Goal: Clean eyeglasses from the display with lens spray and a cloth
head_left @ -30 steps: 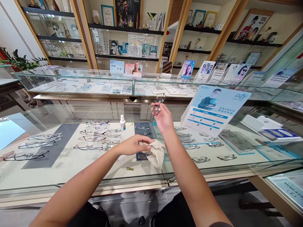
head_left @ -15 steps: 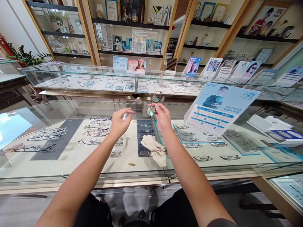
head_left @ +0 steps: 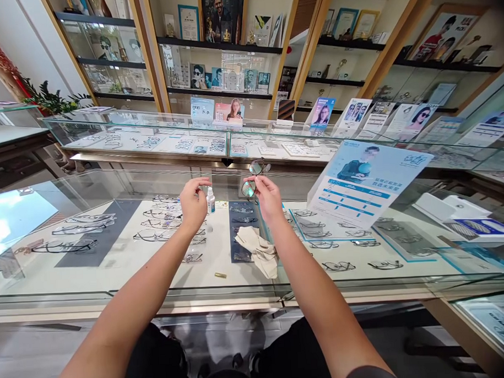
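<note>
My right hand (head_left: 269,196) pinches a pair of eyeglasses (head_left: 249,189) and holds them up over the glass counter, one lens above the other. The lower lens shines green. My left hand (head_left: 193,203) is raised to the left of them, fingers bent and apart from the thumb, with nothing seen in it. Just right of its fingertips stands a small white bottle (head_left: 211,201) with a blue label; whether they touch it I cannot tell. A crumpled beige cloth (head_left: 258,249) lies on the counter below my right hand.
Under the glass lie rows of eyeglasses (head_left: 74,246). A small gold-coloured piece (head_left: 221,275) is near the front edge. A blue-and-white sign (head_left: 365,182) stands to the right, beside an open white box (head_left: 455,206). Another display counter (head_left: 151,151) runs behind.
My left hand has drawn slightly left and down, its fingers more bent, and the white bottle now shows beside it. The eyeglasses stay in my right hand, slightly lower.
</note>
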{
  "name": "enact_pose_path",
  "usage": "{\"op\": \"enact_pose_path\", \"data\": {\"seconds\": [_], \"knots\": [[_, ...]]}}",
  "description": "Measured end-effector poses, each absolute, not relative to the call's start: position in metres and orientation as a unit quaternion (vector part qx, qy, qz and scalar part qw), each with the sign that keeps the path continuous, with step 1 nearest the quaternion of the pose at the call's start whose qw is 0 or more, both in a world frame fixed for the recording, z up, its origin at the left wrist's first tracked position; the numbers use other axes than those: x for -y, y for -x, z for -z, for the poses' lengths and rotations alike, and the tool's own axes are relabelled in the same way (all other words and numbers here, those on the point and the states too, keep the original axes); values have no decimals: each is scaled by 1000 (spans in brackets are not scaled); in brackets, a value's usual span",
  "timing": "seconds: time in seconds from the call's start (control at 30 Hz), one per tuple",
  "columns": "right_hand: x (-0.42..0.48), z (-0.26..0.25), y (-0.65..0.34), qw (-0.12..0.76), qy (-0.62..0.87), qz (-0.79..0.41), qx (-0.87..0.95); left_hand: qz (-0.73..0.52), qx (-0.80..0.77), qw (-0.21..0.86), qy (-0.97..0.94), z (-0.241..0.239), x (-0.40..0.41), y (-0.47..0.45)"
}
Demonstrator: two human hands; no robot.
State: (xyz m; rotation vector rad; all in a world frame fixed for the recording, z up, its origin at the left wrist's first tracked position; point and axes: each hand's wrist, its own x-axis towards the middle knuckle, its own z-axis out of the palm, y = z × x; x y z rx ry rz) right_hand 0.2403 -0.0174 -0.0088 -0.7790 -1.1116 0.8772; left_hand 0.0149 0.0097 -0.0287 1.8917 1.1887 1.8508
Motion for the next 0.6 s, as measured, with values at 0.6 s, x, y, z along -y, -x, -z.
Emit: {"op": "enact_pose_path", "data": {"seconds": [0.6], "knots": [[24,10,-229,633,333,-432,549,-501,-515,205,-665,58,-24,-22]]}}
